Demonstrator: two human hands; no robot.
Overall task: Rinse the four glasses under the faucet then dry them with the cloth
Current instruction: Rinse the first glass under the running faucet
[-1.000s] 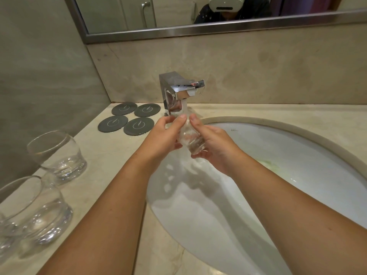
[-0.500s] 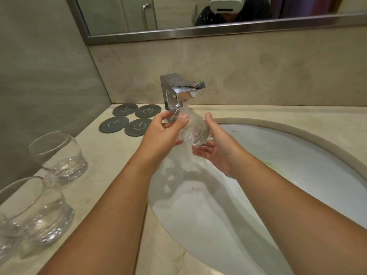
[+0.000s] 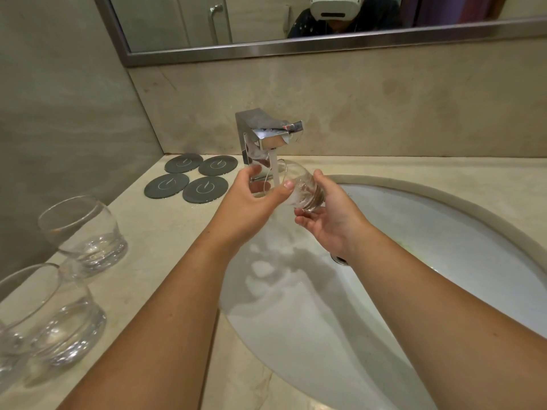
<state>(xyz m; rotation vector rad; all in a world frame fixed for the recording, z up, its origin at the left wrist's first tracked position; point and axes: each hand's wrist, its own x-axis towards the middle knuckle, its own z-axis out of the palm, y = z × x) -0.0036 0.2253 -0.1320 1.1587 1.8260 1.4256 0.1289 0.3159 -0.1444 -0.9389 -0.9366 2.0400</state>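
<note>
The glass (image 3: 299, 187) in work is held over the sink (image 3: 444, 232), directly below the spout of the faucet (image 3: 268, 134). It lies tilted, close to horizontal: its mouth faces left and away, toward the faucet body, and its thick base points right and toward the person. The water stream (image 3: 275, 170) falls onto the rim end.

Left hand (image 3: 251, 208): the grip is closed on the rim end of the glass, thumb on the near wall, fingers curled around the far side.

Right hand (image 3: 334, 220): the grip is loose, palm up, cupping the base from below, with the thumb laid over the top of the base. The fingers are spread rather than clamped.

The long axis of the glass runs from the left hand to the right hand, so both hands are in contact and either can turn it. Judgement: the rinse of this glass is in progress; rolling it about that axis would wet the remaining wall.

Two more glasses (image 3: 85, 232) (image 3: 47, 315) stand upright on the surface (image 3: 165, 261) to the left, well apart from the sink; a further one at the left frame edge is only partly visible. Four dark coasters (image 3: 189, 179) lie beside the faucet. No cloth is in view.
</note>
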